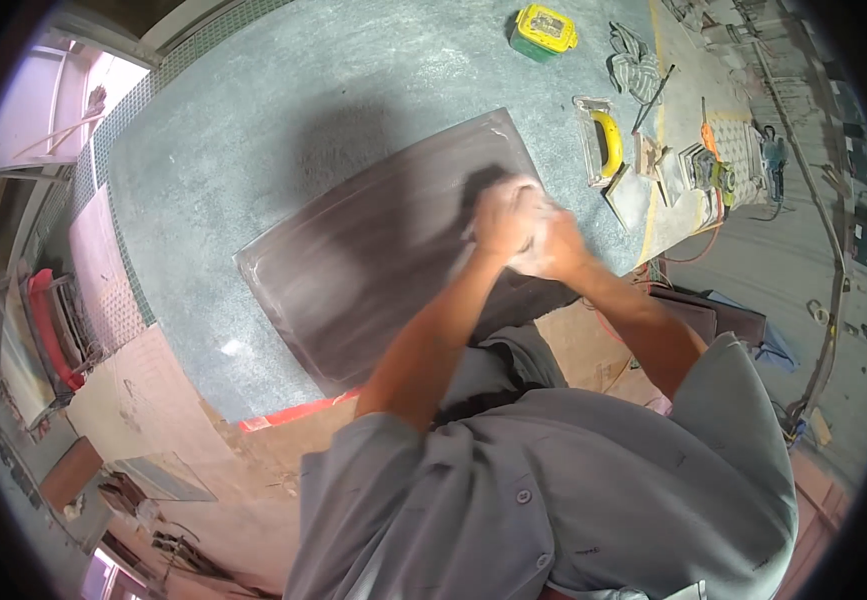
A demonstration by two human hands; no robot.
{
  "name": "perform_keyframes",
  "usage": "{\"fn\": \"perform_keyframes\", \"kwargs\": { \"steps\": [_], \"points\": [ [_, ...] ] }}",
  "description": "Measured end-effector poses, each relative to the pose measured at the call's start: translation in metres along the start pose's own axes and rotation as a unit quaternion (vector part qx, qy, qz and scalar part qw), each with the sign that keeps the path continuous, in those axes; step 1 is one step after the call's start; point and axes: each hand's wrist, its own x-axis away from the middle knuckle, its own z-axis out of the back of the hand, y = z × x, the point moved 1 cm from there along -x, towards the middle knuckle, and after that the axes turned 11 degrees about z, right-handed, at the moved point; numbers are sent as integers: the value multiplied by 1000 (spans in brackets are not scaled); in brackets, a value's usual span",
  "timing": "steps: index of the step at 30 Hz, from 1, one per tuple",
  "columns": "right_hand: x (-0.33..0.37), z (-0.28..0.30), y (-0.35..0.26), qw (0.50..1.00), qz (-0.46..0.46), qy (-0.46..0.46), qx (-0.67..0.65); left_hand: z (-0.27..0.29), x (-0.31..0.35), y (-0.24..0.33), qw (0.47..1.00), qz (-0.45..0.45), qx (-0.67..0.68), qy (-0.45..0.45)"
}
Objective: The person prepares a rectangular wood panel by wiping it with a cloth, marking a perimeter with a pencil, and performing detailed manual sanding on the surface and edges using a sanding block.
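Observation:
A dark grey-brown rectangular panel [353, 265] lies at a slant on the blue-grey tabletop [188, 160], with pale streaks across its surface. Both my hands are together over its right part, blurred by motion and whitened with dust. My left hand [500, 222] is closed, fingers bent downward. Pressed beside it, my right hand [555, 245] is closed too. Something pale shows under and between them, but its kind is hidden by the fingers and the blur.
Right of the panel lie a hand sander with a yellow handle [608, 143], grey work gloves [635, 66] and several small tools. A green tub with a yellow lid [545, 30] stands at the far edge. Red edging [303, 412] runs along the table's near side.

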Motion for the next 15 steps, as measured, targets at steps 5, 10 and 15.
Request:
{"fn": "perform_keyframes", "kwargs": {
  "steps": [5,10,15],
  "points": [
    [33,15,11,998,23,5,52,-47,11,-5,996,-48,-73,17],
    [1,-39,-50,981,-5,-190,41,56,59,-22,999,9,-1,49],
    [-69,-120,-185,947,172,-272,9,221,164,-69,917,-157,-258,262]
  ]
}}
